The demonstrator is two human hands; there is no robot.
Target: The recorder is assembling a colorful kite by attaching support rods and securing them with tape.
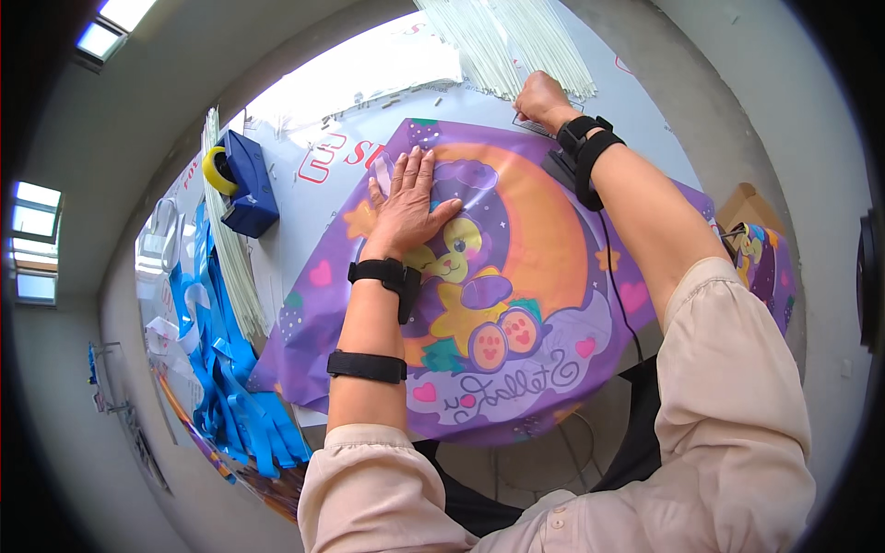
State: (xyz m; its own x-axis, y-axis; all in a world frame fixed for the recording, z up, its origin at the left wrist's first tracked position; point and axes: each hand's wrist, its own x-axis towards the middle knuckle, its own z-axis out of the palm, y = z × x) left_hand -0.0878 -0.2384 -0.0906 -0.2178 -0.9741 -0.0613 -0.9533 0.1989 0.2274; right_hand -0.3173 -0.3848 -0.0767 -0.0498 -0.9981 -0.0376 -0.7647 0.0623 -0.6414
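Observation:
A purple printed sheet [544,304] with a cartoon animal on an orange moon lies spread before me, its near edge hanging over the table edge. My left hand [406,212] presses flat on its upper part, fingers spread. Beyond the far edge of the sheet, my right hand [544,97] is closed with its fingertips low over the table. Whatever it pinches, if anything, is hidden. Just past it lies a bundle of thin white rods [502,46], their near ends beside my knuckles.
A blue tape dispenser [251,184] with yellow tape stands at the left, near more white rods [226,267]. Bright blue ribbon strips [217,369] hang over the left edge. Small grey pieces [392,100] are scattered at the back. At right are another purple printed piece [765,267] and cardboard [749,207].

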